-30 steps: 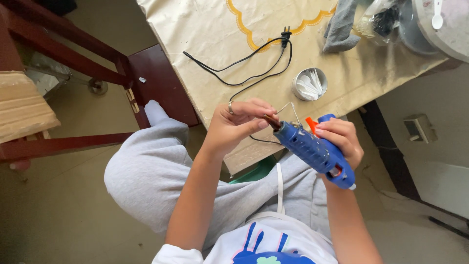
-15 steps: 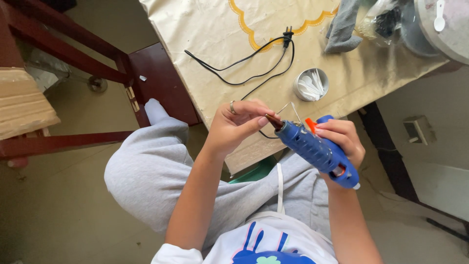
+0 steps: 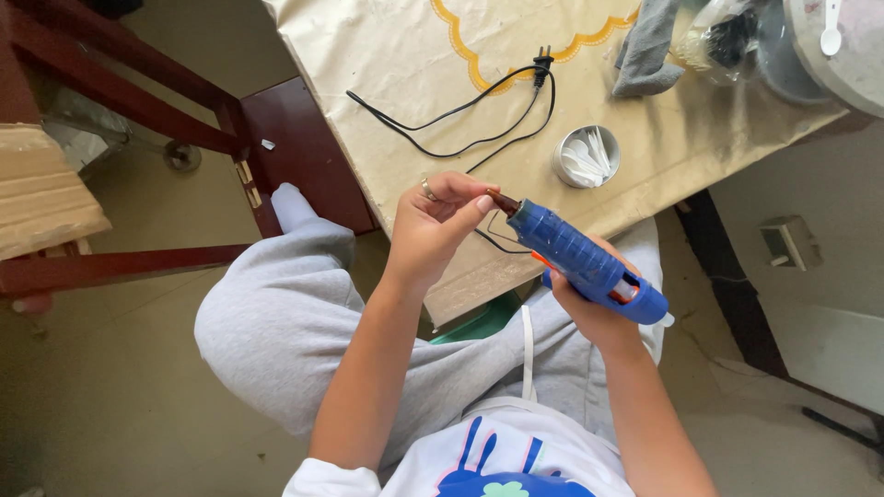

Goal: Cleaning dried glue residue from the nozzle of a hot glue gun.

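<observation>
The person sits beside the desk (image 3: 405,55), which is covered with a beige cloth; the right hand (image 3: 599,308) is closed around the grip of a blue glue gun (image 3: 585,262) and holds it in the air over the lap, near the desk edge; the left hand (image 3: 433,225) has its fingertips pinched together right at the dark nozzle, and I cannot tell if something small is between them. To me the step in hand is work at the nozzle tip; the next move, I think, calls for a steady gun and careful fingers, since the tip may be hot. The black cord (image 3: 460,115) lies loose on the desk; its plug is free. No labelled package is readable; a small round metal tin (image 3: 586,156) with white pieces stands near the cord; a grey cloth (image 3: 645,46) lies at the far edge.
</observation>
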